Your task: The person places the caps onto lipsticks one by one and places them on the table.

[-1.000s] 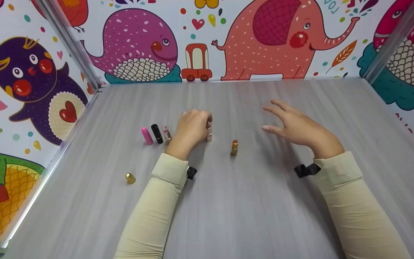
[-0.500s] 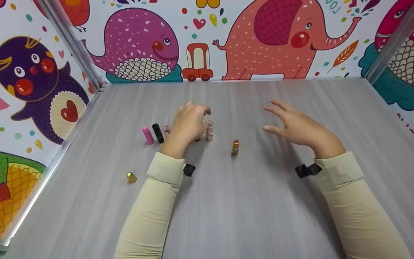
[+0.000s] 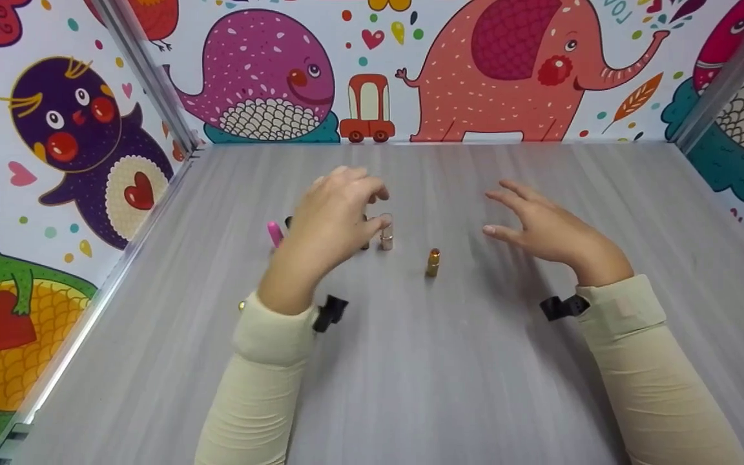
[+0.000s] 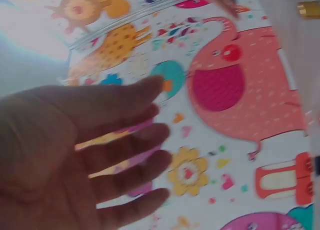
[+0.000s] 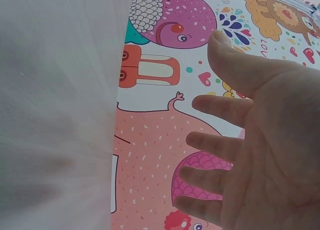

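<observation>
My left hand (image 3: 327, 223) is raised over a row of lipsticks, fingers spread and loosely bent, holding nothing. In the left wrist view its palm (image 4: 45, 155) shows bare. Just beyond its thumb stands a lipstick with a clear top and pale base (image 3: 387, 239); a dark tube (image 3: 365, 243) peeks out beside it. A pink tube (image 3: 274, 233) and a black tube (image 3: 289, 223) show past the wrist, and the rest of the row is hidden. A gold lipstick (image 3: 433, 263) stands upright between the hands. My right hand (image 3: 553, 229) hovers at the right, relaxed, its palm (image 5: 280, 155) bare.
A small gold cap (image 3: 241, 305) lies by the left cuff, mostly covered by it. The grey table (image 3: 449, 374) is bounded by printed panels (image 3: 372, 58) at the back and sides, with metal posts (image 3: 152, 77) at the corners.
My left hand has let go of the clear-topped lipstick, which now stands in the row. The hand has risen and drawn back to the left, fingers opening. The right hand stays put.
</observation>
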The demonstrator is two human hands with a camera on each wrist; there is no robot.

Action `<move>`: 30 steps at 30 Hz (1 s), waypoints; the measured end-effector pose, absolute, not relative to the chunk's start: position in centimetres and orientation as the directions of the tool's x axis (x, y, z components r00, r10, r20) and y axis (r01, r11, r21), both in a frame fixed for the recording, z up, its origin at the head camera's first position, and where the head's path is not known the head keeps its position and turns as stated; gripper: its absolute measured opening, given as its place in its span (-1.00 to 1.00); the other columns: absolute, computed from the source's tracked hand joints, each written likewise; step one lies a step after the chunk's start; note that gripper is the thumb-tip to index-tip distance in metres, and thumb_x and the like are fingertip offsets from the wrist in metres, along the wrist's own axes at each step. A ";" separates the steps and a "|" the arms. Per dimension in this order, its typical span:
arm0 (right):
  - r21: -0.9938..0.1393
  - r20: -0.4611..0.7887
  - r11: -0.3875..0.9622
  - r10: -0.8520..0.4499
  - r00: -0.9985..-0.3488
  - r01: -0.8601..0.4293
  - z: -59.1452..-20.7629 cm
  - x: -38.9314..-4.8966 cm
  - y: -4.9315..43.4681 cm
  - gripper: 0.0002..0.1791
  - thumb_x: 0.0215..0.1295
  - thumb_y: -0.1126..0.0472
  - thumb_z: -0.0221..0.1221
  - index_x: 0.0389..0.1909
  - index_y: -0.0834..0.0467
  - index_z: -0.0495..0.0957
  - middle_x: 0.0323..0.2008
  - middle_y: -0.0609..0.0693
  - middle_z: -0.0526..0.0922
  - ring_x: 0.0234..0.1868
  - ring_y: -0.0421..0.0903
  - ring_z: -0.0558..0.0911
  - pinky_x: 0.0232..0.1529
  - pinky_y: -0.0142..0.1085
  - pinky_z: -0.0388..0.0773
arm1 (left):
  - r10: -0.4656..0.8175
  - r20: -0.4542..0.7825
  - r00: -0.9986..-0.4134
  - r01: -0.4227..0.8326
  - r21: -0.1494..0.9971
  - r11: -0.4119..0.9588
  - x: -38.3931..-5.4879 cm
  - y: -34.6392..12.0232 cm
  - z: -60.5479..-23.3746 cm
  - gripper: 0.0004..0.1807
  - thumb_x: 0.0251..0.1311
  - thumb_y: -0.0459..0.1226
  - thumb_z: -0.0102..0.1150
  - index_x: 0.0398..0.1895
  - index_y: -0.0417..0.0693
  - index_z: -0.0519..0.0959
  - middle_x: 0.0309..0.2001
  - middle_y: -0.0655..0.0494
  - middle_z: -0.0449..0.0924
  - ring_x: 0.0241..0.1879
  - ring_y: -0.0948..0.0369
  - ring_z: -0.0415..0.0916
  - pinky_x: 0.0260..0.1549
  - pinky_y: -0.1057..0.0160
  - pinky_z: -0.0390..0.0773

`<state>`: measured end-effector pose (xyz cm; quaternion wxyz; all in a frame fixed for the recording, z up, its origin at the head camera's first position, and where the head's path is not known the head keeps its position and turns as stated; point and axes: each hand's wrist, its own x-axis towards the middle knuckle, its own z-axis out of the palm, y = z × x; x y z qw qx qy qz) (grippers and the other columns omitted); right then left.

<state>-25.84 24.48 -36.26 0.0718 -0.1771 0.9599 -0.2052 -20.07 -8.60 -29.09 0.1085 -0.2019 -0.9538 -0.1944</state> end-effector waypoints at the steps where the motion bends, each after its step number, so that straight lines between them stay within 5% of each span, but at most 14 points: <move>1: -0.418 -0.064 0.853 -0.370 -0.927 -0.311 -36.2 -25.8 24.5 -0.13 0.51 -0.24 0.23 0.69 -0.03 0.19 0.71 0.17 -0.02 0.66 0.33 0.05 0.47 0.44 0.14 | 0.333 0.280 -0.900 0.417 0.336 0.845 -19.6 -9.2 -28.5 -0.69 0.32 -0.15 0.51 0.05 -0.07 0.75 -0.04 0.05 0.71 0.05 0.08 0.56 0.12 0.06 0.56; 9: -0.418 -0.054 0.855 -0.360 -0.931 -0.307 -36.3 -25.8 24.6 -0.10 0.49 -0.25 0.24 0.71 -0.06 0.14 0.72 0.16 -0.05 0.66 0.33 0.04 0.47 0.44 0.16 | 0.264 0.262 -0.928 0.346 0.349 0.871 -17.6 -15.2 -27.6 -0.75 0.27 -0.25 0.53 -0.06 -0.14 0.77 -0.14 -0.04 0.71 -0.10 0.00 0.61 -0.05 -0.05 0.61; 14: -0.411 -0.040 0.858 -0.355 -0.934 -0.308 -36.1 -25.8 25.0 -0.07 0.48 -0.23 0.27 0.72 -0.09 0.09 0.72 0.15 -0.07 0.66 0.34 0.02 0.44 0.46 0.19 | 0.278 0.102 -0.955 0.296 0.268 0.917 -18.3 -18.8 -30.9 -0.79 0.23 -0.21 0.54 -0.17 -0.14 0.79 -0.23 -0.06 0.74 -0.20 -0.02 0.65 -0.17 -0.10 0.65; 19: -0.409 -0.036 0.859 -0.351 -0.936 -0.307 -35.9 -25.8 25.4 -0.08 0.49 -0.20 0.27 0.72 -0.06 0.10 0.71 0.18 -0.06 0.65 0.36 0.03 0.44 0.47 0.17 | 0.274 -0.135 -0.952 0.238 0.235 0.942 -19.5 -23.0 -33.2 -0.57 0.28 -0.05 0.50 0.01 -0.20 0.74 -0.06 -0.18 0.74 -0.05 -0.12 0.68 -0.03 -0.22 0.64; 26: -0.395 -0.030 0.858 -0.369 -0.929 -0.328 -36.0 -25.7 25.2 -0.12 0.52 -0.16 0.26 0.70 0.00 0.13 0.70 0.20 -0.03 0.65 0.36 0.03 0.48 0.46 0.12 | 0.265 -0.394 -0.880 0.117 0.360 0.925 -18.9 -25.9 -34.4 -0.42 0.19 -0.02 0.57 0.06 -0.29 0.65 -0.29 -0.15 0.69 -0.39 0.03 0.64 -0.45 0.04 0.67; 30: -0.408 -0.056 0.856 -0.369 -0.928 -0.316 -36.0 -25.8 24.9 -0.10 0.50 -0.23 0.25 0.71 -0.04 0.13 0.71 0.18 -0.06 0.66 0.35 0.00 0.47 0.46 0.12 | 0.259 -0.436 -0.862 0.083 0.382 0.920 -18.2 -25.3 -35.4 -0.50 0.17 -0.11 0.59 -0.01 -0.25 0.62 -0.46 -0.05 0.64 -0.52 0.08 0.63 -0.59 0.12 0.65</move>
